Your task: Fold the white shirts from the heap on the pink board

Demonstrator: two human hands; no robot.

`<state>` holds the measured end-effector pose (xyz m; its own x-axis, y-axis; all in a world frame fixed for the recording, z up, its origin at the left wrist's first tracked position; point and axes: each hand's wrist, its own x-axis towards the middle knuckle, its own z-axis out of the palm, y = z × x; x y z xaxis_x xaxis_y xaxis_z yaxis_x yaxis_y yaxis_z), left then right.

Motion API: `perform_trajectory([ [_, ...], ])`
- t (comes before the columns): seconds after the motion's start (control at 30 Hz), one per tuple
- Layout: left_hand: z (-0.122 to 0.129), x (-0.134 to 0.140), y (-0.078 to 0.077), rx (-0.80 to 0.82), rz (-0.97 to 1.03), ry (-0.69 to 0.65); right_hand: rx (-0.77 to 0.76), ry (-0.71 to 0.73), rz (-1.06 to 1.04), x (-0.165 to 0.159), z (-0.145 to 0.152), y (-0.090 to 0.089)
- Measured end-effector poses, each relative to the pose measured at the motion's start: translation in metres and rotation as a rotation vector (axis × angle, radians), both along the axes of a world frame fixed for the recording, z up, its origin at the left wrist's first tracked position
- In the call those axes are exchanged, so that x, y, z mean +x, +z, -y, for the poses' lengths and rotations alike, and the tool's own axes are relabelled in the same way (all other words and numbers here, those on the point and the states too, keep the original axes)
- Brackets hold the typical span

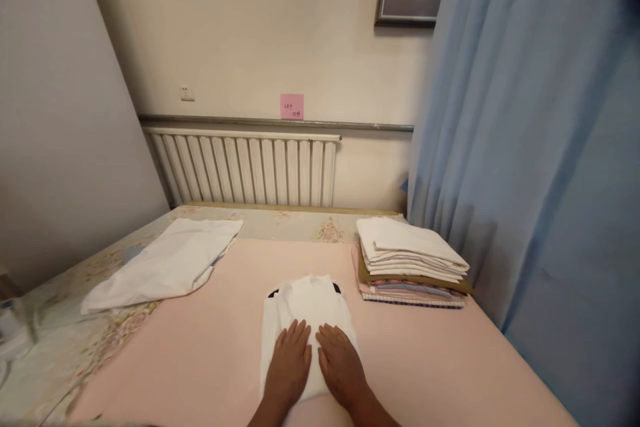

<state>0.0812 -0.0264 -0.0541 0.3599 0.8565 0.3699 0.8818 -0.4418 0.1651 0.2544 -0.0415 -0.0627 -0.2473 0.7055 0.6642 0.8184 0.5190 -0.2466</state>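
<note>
A white piece of cloth (313, 297), folded into a narrow shape, lies on the pink sheet in front of me. Small black patches show at its two far corners; whether they belong to the cloth or to something beneath it I cannot tell. My left hand (291, 359) rests flat on the cloth's left half, fingers stretched out and pointing away from me. On the right half lies my right hand (339, 359), also flat, its fingertips near those of the left. Neither hand grips anything. The cloth's near part is partly hidden under my hands and wrists.
A stack of folded cloths (413, 253), white on top and coloured below, stands at the right. Loose white cloth (170, 267) lies at the left on the pink sheet (210, 347) and floral cover. Behind is a radiator (250, 167); a blue curtain (500, 113) hangs at right.
</note>
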Motion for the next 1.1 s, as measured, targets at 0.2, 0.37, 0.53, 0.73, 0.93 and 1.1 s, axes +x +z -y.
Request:
perform_trajectory([
  [0.2,0.0005,-0.0005,-0.0024,0.013,0.013,-0.011,-0.012,-0.007,0.012,-0.0001,-0.0004,-0.0002],
  [0.37,0.0008,-0.0012,-0.0031,0.017,0.021,-0.015,0.003,-0.009,0.023,-0.0009,-0.0003,-0.0011],
  [0.53,0.0004,-0.0017,-0.0055,0.018,0.040,-0.020,0.031,-0.009,0.030,-0.0005,-0.0005,-0.0028],
  [0.73,0.0002,-0.0016,-0.0064,0.007,0.060,-0.017,0.037,-0.003,0.063,0.0014,-0.0013,-0.0041],
  [0.93,-0.0002,-0.0021,-0.0079,0.028,0.055,-0.023,0.033,-0.012,0.037,0.0001,-0.0010,-0.0040],
  [1.1,0.0002,-0.0017,-0.0074,0.047,0.040,-0.019,0.034,-0.005,0.051,0.0013,-0.0011,-0.0037],
])
